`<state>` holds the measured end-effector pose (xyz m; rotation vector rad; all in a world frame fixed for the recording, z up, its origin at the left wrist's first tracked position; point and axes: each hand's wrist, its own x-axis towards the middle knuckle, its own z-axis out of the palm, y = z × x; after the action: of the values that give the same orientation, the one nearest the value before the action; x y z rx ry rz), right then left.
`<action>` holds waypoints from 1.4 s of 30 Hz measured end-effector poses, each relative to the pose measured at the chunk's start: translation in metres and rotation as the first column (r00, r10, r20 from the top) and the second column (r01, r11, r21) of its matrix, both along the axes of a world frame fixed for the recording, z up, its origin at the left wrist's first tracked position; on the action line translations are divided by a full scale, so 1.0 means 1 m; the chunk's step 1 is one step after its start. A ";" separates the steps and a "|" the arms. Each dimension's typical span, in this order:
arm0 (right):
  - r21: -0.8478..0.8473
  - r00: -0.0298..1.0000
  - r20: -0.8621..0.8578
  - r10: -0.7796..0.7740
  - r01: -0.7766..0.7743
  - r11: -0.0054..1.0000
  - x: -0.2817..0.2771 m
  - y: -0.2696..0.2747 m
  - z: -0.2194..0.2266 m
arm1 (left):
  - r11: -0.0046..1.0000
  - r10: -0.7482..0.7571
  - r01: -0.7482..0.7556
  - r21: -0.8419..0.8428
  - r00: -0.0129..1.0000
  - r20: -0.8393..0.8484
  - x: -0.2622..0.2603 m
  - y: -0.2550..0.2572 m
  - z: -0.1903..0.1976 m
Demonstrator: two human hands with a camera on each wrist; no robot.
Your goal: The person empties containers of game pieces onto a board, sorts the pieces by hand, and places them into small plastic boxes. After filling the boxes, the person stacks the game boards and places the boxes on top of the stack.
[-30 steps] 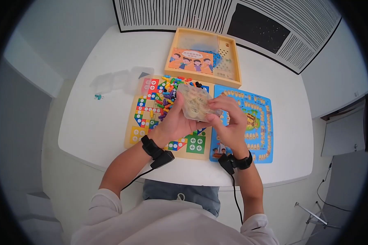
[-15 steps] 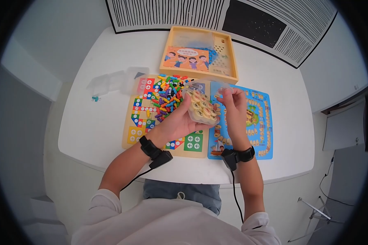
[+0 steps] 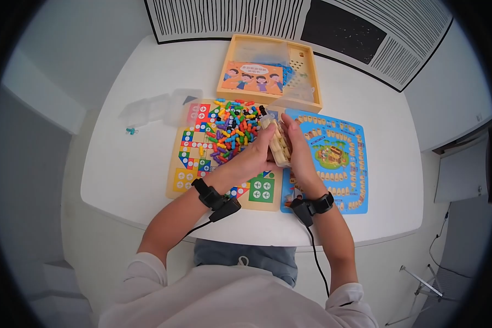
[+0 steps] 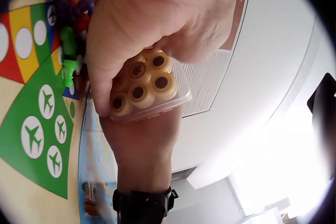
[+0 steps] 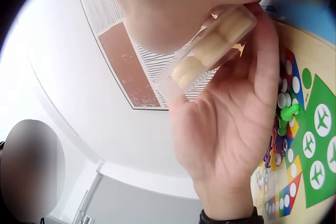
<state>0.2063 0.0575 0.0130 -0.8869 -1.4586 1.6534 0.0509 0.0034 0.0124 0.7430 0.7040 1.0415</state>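
Observation:
In the head view, a clear box of round cream pieces [image 3: 280,146] stands tilted on edge between the hands. The left hand [image 3: 251,159] grips it from the left, thumb along the near side. Against the opposite side rests the right hand [image 3: 305,158], its fingers mostly straight. Dark-marked pieces [image 4: 139,92] show through the box in the left wrist view; their pale sides [image 5: 209,48] appear in the right wrist view, beside the left palm [image 5: 226,129]. A translucent lid [image 3: 297,102] rises above the right fingertips. Parts of the fingers are hidden behind the box.
Colourful pegs [image 3: 232,134] lie heaped on a patterned game board [image 3: 183,183]. A blue board [image 3: 358,188] is at the right. Behind stands a wooden tray [image 3: 317,82] with an orange booklet [image 3: 246,83]. Empty clear containers [image 3: 147,111] and a small teal item [image 3: 132,131] lie left.
The box has turned from its face showing upward to standing on edge. The right hand has moved from the lid to the box's side; the left hand still holds it.

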 end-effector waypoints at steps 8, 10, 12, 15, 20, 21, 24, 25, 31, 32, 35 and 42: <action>-0.300 0.913 -0.406 -0.050 -0.081 0.950 0.002 0.014 -0.008 | 1.000 -0.030 0.023 -0.020 0.764 -0.645 0.012 0.018 0.065; -0.337 0.906 -0.415 -0.087 -0.064 0.939 0.002 0.017 -0.016 | 0.999 -0.024 0.031 -0.004 0.687 -0.726 0.014 0.026 0.068; -0.377 0.899 -0.419 -0.128 -0.044 0.925 0.005 0.019 -0.021 | 0.999 -0.021 0.045 0.008 0.604 -0.797 0.018 0.033 0.072; -0.443 0.897 -0.396 -0.196 0.000 0.896 0.006 0.026 -0.031 | 0.992 0.077 0.055 0.115 0.459 -0.885 0.022 0.041 0.067; -0.262 0.918 -0.348 -0.191 0.100 0.960 0.006 0.033 -0.026 | 0.895 0.398 0.053 0.443 0.356 -0.846 0.022 0.054 0.027; -0.264 0.916 -0.351 -0.194 0.102 0.959 0.007 0.034 -0.028 | 0.895 0.396 0.056 0.442 0.354 -0.848 0.021 0.054 0.023; -0.181 0.910 -0.366 -0.196 0.137 0.974 0.005 0.040 -0.043 | 0.921 0.345 0.040 0.387 0.373 -0.861 0.023 0.042 0.044; -0.058 0.934 -0.274 -0.230 0.222 0.973 0.005 0.041 -0.045 | 0.933 0.324 0.029 0.358 0.365 -0.873 0.023 0.038 0.050; 0.258 0.947 -0.084 -0.311 0.322 0.911 0.010 0.033 -0.038 | 0.929 0.352 -0.024 0.369 0.362 -0.863 0.020 0.035 0.059; 0.331 0.944 -0.034 -0.327 0.319 0.888 0.011 0.031 -0.036 | 0.917 0.385 -0.047 0.395 0.355 -0.852 0.020 0.034 0.058; 0.334 0.942 0.047 -0.334 0.300 0.894 0.019 0.034 -0.031 | 0.933 0.351 -0.044 0.356 0.315 -0.882 0.016 0.030 0.066; 0.270 0.961 0.020 -0.275 0.260 0.927 0.031 0.045 -0.034 | 0.949 0.315 -0.048 0.312 0.214 -0.924 0.003 0.019 0.078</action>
<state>0.2377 0.1022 -0.0210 -0.9399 -1.4819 1.2087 0.0544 0.0229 0.0902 1.5990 1.8602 0.7515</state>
